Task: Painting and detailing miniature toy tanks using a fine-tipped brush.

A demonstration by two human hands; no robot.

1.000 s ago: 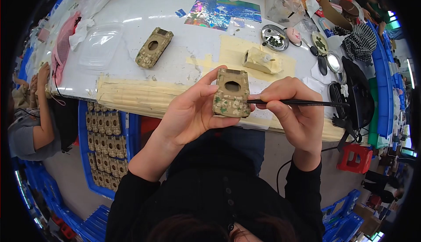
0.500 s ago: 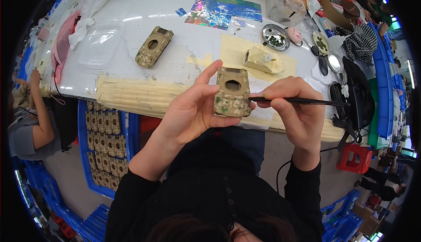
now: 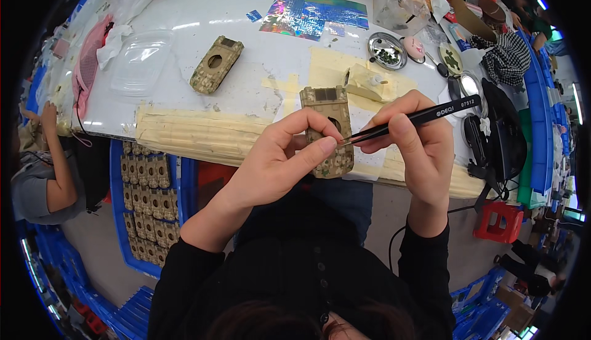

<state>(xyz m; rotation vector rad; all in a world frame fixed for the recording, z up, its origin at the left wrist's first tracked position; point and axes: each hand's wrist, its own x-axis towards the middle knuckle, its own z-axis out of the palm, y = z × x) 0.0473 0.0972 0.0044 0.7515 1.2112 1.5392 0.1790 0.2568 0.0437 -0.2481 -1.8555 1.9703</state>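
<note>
A camouflage-painted toy tank hull [image 3: 326,97] with a round hole in its top is held over the table's front edge by my left hand [image 3: 271,164]. Its lower fingers are hidden behind the hull. My left thumb and index finger pinch together over the hull, at the tips of black tweezers [image 3: 431,116]. Whatever is between those tips is too small to make out. My right hand [image 3: 425,155] grips the tweezers from the right, pointing them left. A second camouflage hull [image 3: 217,66] lies on the table, up and left of my hands.
Beyond my hands are a shiny holographic sheet [image 3: 295,16], a round metal dish [image 3: 401,45] of small green pieces, and a tape-wrapped block [image 3: 375,87]. A blue crate [image 3: 116,217] of several hulls stands lower left. Another person's arm [image 3: 58,167] is far left; a red stool [image 3: 497,224], right.
My left thumb and index finger have moved from the hull's side to a pinch at the tweezer tips. The tweezers have tilted upward at their rear end, and the hull has shifted slightly.
</note>
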